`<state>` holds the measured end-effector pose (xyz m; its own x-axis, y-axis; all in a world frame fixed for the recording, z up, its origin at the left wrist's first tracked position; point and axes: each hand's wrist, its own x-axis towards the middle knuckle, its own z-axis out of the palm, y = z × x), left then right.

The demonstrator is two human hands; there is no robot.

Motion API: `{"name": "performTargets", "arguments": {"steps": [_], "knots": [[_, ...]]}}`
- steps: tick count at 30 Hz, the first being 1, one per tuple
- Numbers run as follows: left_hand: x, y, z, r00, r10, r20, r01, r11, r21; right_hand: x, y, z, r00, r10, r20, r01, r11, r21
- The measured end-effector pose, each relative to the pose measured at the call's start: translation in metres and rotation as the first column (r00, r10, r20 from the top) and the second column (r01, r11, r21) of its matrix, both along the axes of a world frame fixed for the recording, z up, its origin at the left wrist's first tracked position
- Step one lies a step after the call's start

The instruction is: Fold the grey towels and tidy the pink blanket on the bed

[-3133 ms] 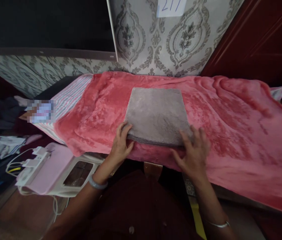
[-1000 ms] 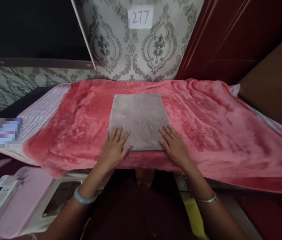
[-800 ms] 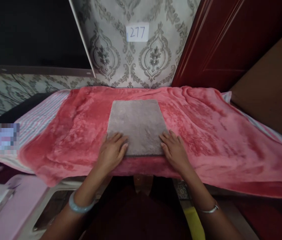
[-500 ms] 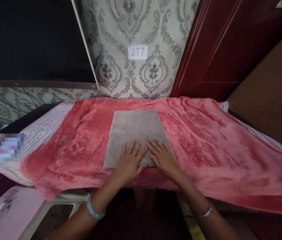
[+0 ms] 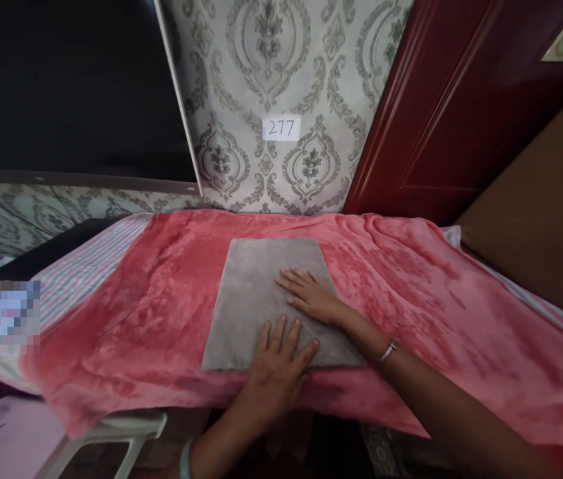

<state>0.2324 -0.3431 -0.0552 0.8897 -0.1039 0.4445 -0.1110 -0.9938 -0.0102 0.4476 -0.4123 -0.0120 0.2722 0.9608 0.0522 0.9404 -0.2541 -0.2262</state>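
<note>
A folded grey towel (image 5: pixel 251 299) lies flat on a pink plush blanket (image 5: pixel 411 299) that covers a narrow table. My left hand (image 5: pixel 276 362) rests palm down on the towel's near edge, fingers spread. My right hand (image 5: pixel 311 297) lies flat on the towel's middle, fingers stretched toward the left. Neither hand holds anything. A bangle shows on each wrist.
Patterned wallpaper with a paper label reading 277 (image 5: pixel 281 128) stands behind the table. A dark red door (image 5: pixel 460 106) is at the right, a dark screen (image 5: pixel 62 86) at the left. A striped cloth (image 5: pixel 82 273) shows under the blanket's left end. A white stool (image 5: pixel 112 432) stands below.
Both hands slid from the towel's near corners inward onto it; the right hand has moved further up to the towel's middle. The camera has tilted up.
</note>
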Motion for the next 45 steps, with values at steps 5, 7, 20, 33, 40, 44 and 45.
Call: {"name": "performTargets", "arguments": {"steps": [5, 7, 20, 33, 40, 44, 45], "knots": [[-0.002, 0.004, -0.003, 0.996, -0.013, 0.086, 0.012, 1.0, 0.017, 0.046, 0.034, 0.002, 0.99, -0.13, 0.055, 0.13, 0.991, 0.006], [-0.001, 0.004, -0.005, 0.994, -0.008, 0.11, 0.007, 1.0, 0.007, 0.06, 0.047, 0.003, 0.98, -0.194, 0.051, 0.194, 0.981, 0.003], [0.0, 0.003, -0.009, 0.988, -0.013, 0.151, 0.016, 1.0, -0.013, 0.068, 0.061, 0.003, 0.96, -0.278, 0.034, 0.278, 0.96, -0.013], [-0.006, 0.018, 0.037, 0.97, -0.079, 0.228, 0.174, 0.883, -0.436, -0.078, -0.043, -0.001, 0.943, 0.233, -0.239, -0.199, 0.967, 0.156], [0.089, 0.087, 0.088, 0.98, 0.054, -0.193, -0.118, 0.934, -0.338, -0.01, 0.0, 0.031, 0.939, -0.079, -0.335, 0.204, 0.912, 0.356], [0.121, 0.108, 0.077, 0.917, 0.248, -0.313, -0.31, 0.936, -0.168, 0.016, 0.046, 0.025, 0.926, -0.37, -0.069, 0.374, 0.883, 0.283], [0.123, 0.11, 0.071, 0.91, 0.266, -0.319, -0.322, 0.937, -0.137, 0.016, 0.052, 0.019, 0.921, -0.389, -0.01, 0.381, 0.895, 0.232]]}}
